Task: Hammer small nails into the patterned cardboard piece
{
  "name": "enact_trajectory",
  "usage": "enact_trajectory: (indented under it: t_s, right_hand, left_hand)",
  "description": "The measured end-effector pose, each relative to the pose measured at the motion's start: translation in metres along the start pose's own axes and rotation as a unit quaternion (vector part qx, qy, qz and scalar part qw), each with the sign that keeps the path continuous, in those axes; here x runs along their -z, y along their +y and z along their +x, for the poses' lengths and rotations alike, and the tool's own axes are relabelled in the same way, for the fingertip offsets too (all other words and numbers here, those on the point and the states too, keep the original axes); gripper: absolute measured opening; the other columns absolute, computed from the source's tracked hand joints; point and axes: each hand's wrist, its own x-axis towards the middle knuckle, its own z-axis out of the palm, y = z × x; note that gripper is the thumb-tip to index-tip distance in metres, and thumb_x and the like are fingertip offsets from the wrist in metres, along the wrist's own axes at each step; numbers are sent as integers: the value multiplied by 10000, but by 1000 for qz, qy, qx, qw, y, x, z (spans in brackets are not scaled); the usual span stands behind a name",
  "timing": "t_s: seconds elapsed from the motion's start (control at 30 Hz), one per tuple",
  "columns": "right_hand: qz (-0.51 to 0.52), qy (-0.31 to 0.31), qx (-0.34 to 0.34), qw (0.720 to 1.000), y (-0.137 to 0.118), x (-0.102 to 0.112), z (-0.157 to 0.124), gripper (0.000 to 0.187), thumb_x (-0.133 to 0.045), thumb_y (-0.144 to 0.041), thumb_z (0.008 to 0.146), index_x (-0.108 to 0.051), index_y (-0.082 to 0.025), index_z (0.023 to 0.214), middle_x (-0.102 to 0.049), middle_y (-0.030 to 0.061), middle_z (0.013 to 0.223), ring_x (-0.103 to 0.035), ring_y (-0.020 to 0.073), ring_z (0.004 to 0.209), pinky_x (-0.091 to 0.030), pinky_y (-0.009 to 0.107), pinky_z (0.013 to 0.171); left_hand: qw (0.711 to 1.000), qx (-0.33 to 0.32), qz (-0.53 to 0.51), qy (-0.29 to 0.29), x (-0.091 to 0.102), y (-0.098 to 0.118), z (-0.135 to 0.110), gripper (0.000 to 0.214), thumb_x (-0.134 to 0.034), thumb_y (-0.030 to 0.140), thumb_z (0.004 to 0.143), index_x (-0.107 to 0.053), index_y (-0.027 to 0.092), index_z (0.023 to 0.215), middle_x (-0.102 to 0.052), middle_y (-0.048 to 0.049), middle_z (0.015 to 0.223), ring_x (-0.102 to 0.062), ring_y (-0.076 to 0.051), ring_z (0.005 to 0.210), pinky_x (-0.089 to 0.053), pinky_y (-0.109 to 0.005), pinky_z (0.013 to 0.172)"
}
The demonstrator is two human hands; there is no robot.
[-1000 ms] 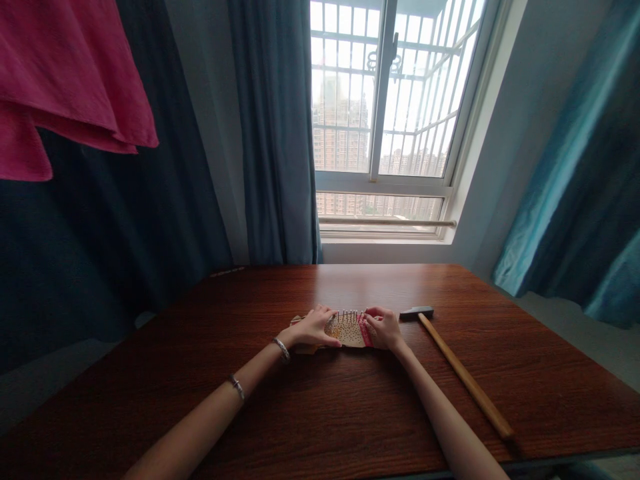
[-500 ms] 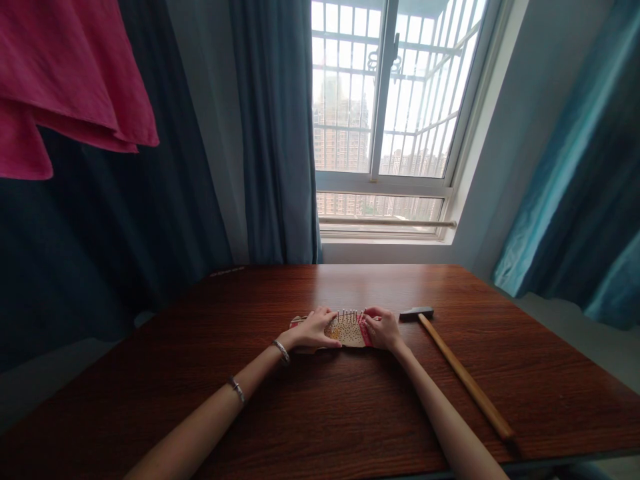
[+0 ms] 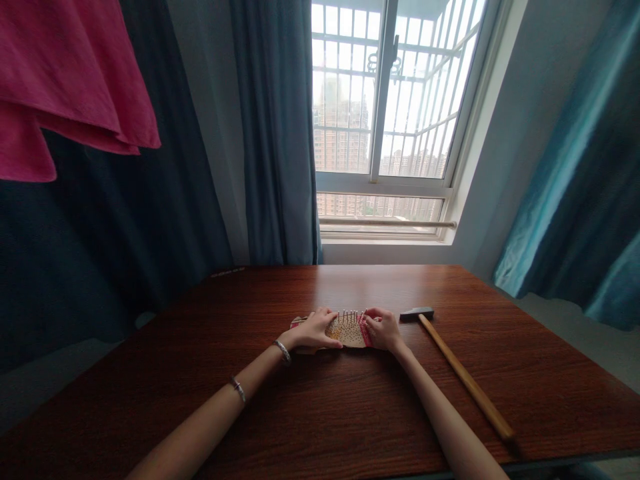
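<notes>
A flat tan board [image 3: 354, 337] dotted with small dark holes lies on the table, with red patches towards its ends and a yellowish patch near its middle. Several nails [image 3: 349, 317] stand upright in a row along its far side. My left hand [image 3: 316, 329] spans the board's left part, thumb at the near edge and fingers at the far edge, gripping it. At the right end of the row, my right hand [image 3: 382, 328] has thumb and forefinger closed on a nail [image 3: 365, 311]; its other fingers are curled and partly hide the board's right end.
Right of my right hand lies a hammer [image 3: 463, 373] with a dark head and long wooden handle, slanting towards the near right. The brown wooden table [image 3: 280, 413] reaches back to a barred window [image 3: 377, 120]. Blue curtains [image 3: 277, 147] and a hanging pink cloth [image 3: 75, 80] surround it.
</notes>
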Motion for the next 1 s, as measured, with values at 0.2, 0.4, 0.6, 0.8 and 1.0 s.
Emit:
enact_trajectory:
  t_s: [0.2,0.4,0.6,0.8,1.0]
  right_hand:
    - [5,0,9,1000,2,0,0,236,-483,-310,713,-674,-180,766,-687,35,750,-618,162,709,-465,262,670]
    - [12,1,10,1000,2,0,-1,237,-485,-320,715,-673,-178,749,-686,40,750,-615,168,723,-464,274,691]
    - [5,-7,12,1000,-1,1,-1,222,-491,-311,712,-674,-188,742,-687,34,744,-613,165,707,-462,273,688]
    - [5,-17,19,1000,-6,3,-2,226,-486,-308,718,-671,-181,748,-687,39,750,-612,166,708,-463,268,684]
    - [1,-19,22,1000,-3,2,-3,238,-480,-321,717,-667,-174,728,-681,36,728,-604,163,694,-453,257,667]
  left_hand:
    - [998,-8,-48,33,-7,-4,10,776,-638,601,544,-456,191,1177,-474,-79,1080,-405,-246,1024,-326,-337,890]
    - [988,-7,-99,115,-19,-10,25,635,-684,527,539,-549,167,1044,-531,-60,987,-454,-226,974,-373,-313,848]
    - [988,10,-114,101,-16,-9,31,474,-665,489,580,-619,173,930,-583,-50,913,-504,-225,912,-394,-306,807]
    - [986,-6,-120,116,-17,-8,38,392,-658,424,622,-635,158,909,-605,-57,906,-518,-218,889,-395,-310,805]
    - [986,-7,-115,117,-22,-9,40,361,-648,428,627,-645,152,860,-617,-56,864,-522,-217,876,-400,-315,799]
